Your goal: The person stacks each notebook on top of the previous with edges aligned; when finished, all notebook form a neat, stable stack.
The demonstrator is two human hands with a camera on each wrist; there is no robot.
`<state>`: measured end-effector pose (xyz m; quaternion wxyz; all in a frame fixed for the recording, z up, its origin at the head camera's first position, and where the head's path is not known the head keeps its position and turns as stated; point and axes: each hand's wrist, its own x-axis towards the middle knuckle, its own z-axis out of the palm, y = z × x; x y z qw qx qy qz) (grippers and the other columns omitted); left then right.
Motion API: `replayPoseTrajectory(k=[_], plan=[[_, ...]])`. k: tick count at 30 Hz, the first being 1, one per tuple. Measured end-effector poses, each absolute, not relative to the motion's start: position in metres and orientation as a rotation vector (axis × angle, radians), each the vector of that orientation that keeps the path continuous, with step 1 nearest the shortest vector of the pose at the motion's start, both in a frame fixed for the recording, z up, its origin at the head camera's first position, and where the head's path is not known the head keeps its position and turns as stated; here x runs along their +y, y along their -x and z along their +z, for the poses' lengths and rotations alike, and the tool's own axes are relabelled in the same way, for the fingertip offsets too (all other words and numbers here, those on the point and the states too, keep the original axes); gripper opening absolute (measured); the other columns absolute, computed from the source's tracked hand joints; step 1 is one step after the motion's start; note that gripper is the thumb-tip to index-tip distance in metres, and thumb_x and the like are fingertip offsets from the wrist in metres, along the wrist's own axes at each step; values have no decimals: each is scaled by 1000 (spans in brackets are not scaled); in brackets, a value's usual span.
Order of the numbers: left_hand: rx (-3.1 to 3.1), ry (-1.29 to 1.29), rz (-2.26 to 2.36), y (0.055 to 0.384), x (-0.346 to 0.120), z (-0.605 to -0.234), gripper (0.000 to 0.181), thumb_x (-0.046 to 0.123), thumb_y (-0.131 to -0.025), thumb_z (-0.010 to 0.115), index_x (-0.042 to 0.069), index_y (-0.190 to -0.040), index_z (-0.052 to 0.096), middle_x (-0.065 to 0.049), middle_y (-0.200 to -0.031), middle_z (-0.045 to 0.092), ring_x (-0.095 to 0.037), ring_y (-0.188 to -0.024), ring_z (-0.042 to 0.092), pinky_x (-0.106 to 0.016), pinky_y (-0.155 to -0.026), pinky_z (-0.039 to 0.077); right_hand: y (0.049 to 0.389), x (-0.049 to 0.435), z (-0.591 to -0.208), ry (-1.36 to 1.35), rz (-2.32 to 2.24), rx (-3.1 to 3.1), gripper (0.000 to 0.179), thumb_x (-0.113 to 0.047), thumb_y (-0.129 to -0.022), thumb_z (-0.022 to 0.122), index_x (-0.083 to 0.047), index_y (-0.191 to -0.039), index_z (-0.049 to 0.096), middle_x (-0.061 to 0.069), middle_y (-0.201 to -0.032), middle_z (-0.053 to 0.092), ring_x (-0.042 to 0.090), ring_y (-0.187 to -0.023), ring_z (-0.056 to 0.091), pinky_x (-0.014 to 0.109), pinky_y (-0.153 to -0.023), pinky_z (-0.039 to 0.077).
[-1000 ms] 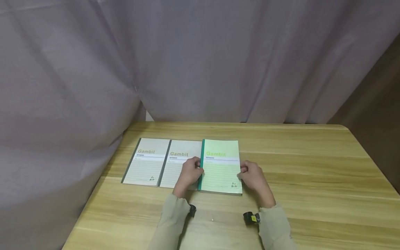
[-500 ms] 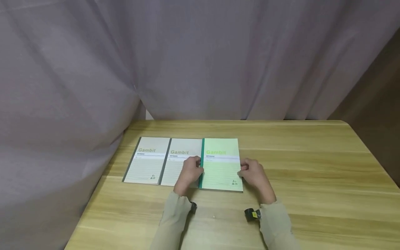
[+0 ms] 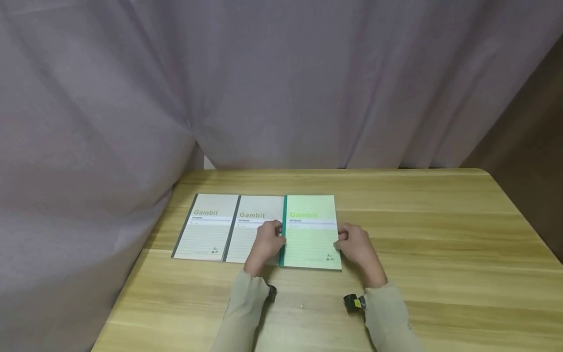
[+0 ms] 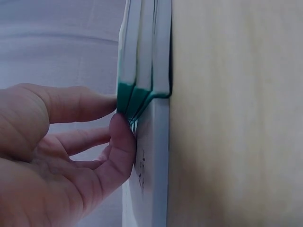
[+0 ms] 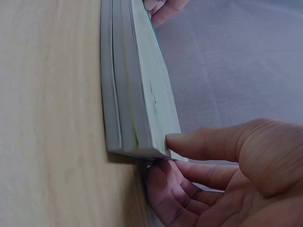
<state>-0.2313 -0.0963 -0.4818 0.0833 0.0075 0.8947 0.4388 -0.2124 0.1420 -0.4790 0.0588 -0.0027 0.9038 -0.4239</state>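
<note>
Stack of green notebooks (image 3: 310, 244) lies on the tabletop (image 3: 440, 230), at the right end of a row, upright to the wearer. Top cover pale green, squared corners, dark teal spine down its left side; "Gambit" in yellow-green, a pale lilac band beneath, then ruled lines, small dark characters at lower right. Left wrist view shows three volumes, one above another — teal spines stepped and slanting, page blocks pale. Right wrist view: a yellow-green streak along one page edge. Left hand (image 3: 266, 240): fingers clamped on the spine side, thumb at the top cover's edge, a bent fingertip against the spines below it. Right hand (image 3: 355, 248): fingers clamped on the opposite edge, thumb on the cover, the others curled under and against the edge. Middle notebook (image 3: 250, 242), whitish with dark grey spine, is just beside the stack — cannot tell whether their edges overlap. Left notebook (image 3: 204, 237), same pattern, adjoins it. Grey curtain (image 3: 272, 88) hangs behind.
</note>
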Motion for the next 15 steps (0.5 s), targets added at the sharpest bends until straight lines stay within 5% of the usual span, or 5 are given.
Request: replayPoseTrajectory(k=[15], plan=[[2678, -3, 1310, 231, -99, -482, 43, -6, -84, 65, -11, -126, 61, -9, -94, 60, -21, -84, 56, -32, -69, 51, 210, 145, -475, 4, -1272, 2718, 38, 0, -86, 68, 15, -121, 61, 15, -93, 64, 25, -82, 57, 33, -67, 49]])
